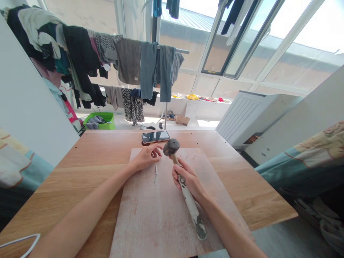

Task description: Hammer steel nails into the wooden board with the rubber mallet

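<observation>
My right hand (186, 176) is wrapped round the handle of a hammer (190, 200) with a rounded dark head. The head is raised near the far part of a pale wooden board (145, 218), and the worn handle slants back toward me. To the left of the head, my left hand (147, 157) is over the board with its fingers curled together; anything between the fingertips is too small to make out. A nail (156, 170) lies just below that hand. Several thin nails (187, 156) show in a row to the right of the hammer head.
The board rests on a wooden table (80, 172). A phone (156, 136) lies beyond the board. A white cable (32, 238) is at the near left corner. Clothes (129, 61) hang on a rack behind, above a green basket (109, 122). A white cabinet (242, 111) stands at right.
</observation>
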Action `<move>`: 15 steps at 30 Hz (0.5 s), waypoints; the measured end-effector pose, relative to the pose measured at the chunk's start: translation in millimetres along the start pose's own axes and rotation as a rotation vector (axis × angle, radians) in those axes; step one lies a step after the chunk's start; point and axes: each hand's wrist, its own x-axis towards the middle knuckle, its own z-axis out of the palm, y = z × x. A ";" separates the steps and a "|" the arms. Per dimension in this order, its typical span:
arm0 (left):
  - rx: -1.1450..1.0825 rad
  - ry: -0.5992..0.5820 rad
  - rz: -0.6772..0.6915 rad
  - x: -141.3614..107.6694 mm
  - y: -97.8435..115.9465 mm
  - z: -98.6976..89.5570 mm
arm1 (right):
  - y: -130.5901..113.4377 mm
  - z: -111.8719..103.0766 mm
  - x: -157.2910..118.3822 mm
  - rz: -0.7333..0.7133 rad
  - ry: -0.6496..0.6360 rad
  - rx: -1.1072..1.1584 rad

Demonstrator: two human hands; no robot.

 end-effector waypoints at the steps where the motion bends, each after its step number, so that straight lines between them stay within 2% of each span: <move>1: 0.003 0.001 0.005 0.2 0.6 -0.1 | 1.4 1.1 0.5 0.004 -0.011 -0.012; 8: 0.048 0.012 0.024 0.4 1.9 -1.1 | 12.3 2.2 1.3 0.042 -0.086 -0.049; 15: 0.097 -0.016 0.050 -0.6 1.9 -1.2 | 14.7 3.3 0.7 0.037 -0.084 -0.045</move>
